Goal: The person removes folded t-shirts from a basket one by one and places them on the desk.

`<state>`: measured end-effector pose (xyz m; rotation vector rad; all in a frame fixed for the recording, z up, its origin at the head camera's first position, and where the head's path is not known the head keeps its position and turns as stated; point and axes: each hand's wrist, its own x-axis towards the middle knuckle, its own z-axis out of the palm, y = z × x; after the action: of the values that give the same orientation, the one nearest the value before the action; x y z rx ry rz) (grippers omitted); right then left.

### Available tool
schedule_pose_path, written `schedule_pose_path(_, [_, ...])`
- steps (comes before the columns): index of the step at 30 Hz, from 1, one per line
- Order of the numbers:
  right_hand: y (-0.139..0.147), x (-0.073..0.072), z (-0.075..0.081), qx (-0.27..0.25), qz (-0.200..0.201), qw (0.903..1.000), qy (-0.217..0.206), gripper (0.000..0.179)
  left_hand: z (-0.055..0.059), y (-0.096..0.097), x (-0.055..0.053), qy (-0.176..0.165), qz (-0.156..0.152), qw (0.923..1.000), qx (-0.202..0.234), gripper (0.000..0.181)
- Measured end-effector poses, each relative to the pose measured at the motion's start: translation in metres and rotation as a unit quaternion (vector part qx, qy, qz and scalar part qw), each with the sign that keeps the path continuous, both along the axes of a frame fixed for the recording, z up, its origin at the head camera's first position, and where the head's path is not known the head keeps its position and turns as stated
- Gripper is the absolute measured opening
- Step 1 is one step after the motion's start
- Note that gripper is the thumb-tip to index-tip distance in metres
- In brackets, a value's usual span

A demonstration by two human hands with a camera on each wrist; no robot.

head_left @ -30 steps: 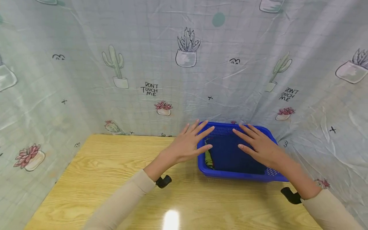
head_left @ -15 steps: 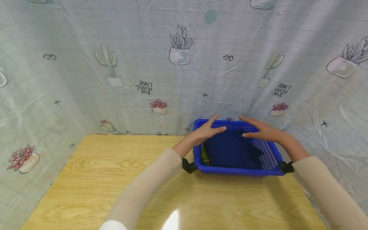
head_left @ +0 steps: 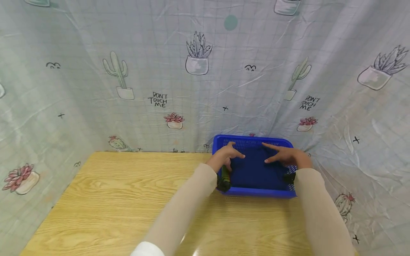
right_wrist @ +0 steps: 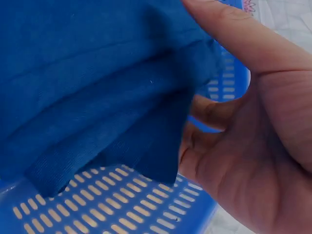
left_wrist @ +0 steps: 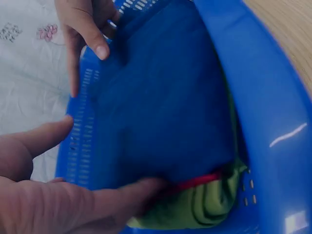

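Note:
A folded navy-blue cloth (head_left: 251,172) lies in a blue plastic basket (head_left: 259,192). Beneath its left side shows a green cloth (left_wrist: 207,200) with a red edge. My left hand (head_left: 225,156) reaches into the basket at the left, its fingers extended at the border of the navy and green cloths, thumb held apart. At the opposite end is my right hand (head_left: 286,155), index finger and thumb spread. In the right wrist view, that hand's (right_wrist: 263,112) thumb is at the navy cloth's upper edge; its other fingers go partly out of sight behind the loose folds.
The basket stands on a wood-grain table (head_left: 128,192), near its back edge. A curtain (head_left: 153,64) printed with potted plants hangs behind and at both sides. Black wrist mounts (head_left: 224,183) sit close to the basket's rim.
Both hands have moved from above the basket down into it, to either side of the navy cloth. The head view has shifted slightly, and the basket now sits a little further left in it.

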<state>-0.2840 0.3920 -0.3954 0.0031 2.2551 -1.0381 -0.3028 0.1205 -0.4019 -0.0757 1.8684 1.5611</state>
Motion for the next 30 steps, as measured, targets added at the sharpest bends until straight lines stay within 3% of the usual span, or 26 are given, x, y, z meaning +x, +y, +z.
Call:
schedule_pose_path(3, [-0.003, -0.001, -0.001, -0.005, 0.006, 0.9998, 0.020, 0.092, -0.007, 0.000, 0.000, 0.011, 0.057, 0.9979, 0.029, 0.077])
schedule_pose_path(5, [-0.003, -0.002, -0.002, -0.016, 0.002, 0.9994, 0.030, 0.088, -0.009, 0.001, 0.000, 0.023, 0.073, 0.9965, 0.033, 0.063])
schedule_pose_path(7, [-0.002, -0.002, -0.003, -0.042, -0.003, 0.9987, 0.028, 0.084, -0.010, 0.004, 0.001, 0.041, 0.062, 0.9971, 0.019, 0.049])
schedule_pose_path(10, [0.001, 0.000, -0.006, -0.084, -0.017, 0.9963, 0.008, 0.083, -0.013, 0.013, -0.003, 0.083, 0.003, 0.9955, -0.045, 0.039])
schedule_pose_path(12, [0.001, 0.001, -0.008, -0.099, -0.018, 0.9949, -0.005, 0.086, -0.015, 0.019, -0.008, 0.108, -0.040, 0.9882, -0.101, 0.041])
schedule_pose_path(13, [0.002, 0.002, -0.008, -0.099, -0.018, 0.9949, -0.007, 0.088, -0.023, 0.023, -0.015, 0.123, -0.055, 0.9831, -0.124, 0.042])
schedule_pose_path(16, [0.002, 0.002, -0.009, -0.093, -0.013, 0.9956, 0.001, 0.091, -0.023, 0.026, -0.019, 0.140, -0.073, 0.9737, -0.164, 0.043])
schedule_pose_path(19, [0.003, 0.000, -0.009, -0.085, -0.005, 0.9962, 0.021, 0.089, -0.019, 0.024, -0.016, 0.144, -0.057, 0.9757, -0.155, 0.035])
schedule_pose_path(21, [0.005, -0.001, -0.010, -0.090, 0.000, 0.9953, 0.034, 0.084, -0.009, 0.021, -0.006, 0.136, -0.057, 0.9794, -0.138, 0.032])
schedule_pose_path(27, [0.012, 0.003, -0.015, -0.107, 0.007, 0.9922, 0.063, 0.062, -0.006, 0.024, 0.006, 0.117, -0.092, 0.9787, -0.141, 0.039])
schedule_pose_path(30, [0.016, 0.006, -0.016, -0.097, 0.005, 0.9924, 0.074, 0.051, -0.008, 0.024, 0.006, 0.090, -0.064, 0.9888, -0.100, 0.042])
